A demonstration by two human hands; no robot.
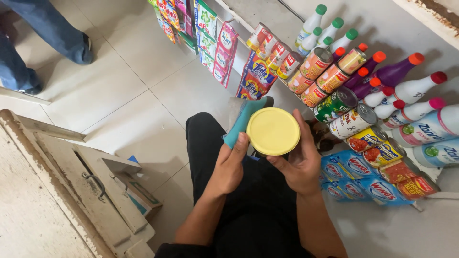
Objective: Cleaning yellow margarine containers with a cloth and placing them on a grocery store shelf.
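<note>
jar (273, 131) body — hidden under lid | cloth (243, 122) — partly behind left hand (230, 165)

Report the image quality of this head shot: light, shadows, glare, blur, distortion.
Head view: even, soft light, faint shadows on the floor tiles; the yellow lid and both hands, left hand and right hand, are sharp; mild glare on the cans; wide-angle tilt slants the shelves; slight softness at the cabinet edge.

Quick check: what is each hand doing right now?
Left hand: closed on a teal cloth, thumb against the yellow-lidded can.
Right hand: gripping the yellow-lidded can.
</note>
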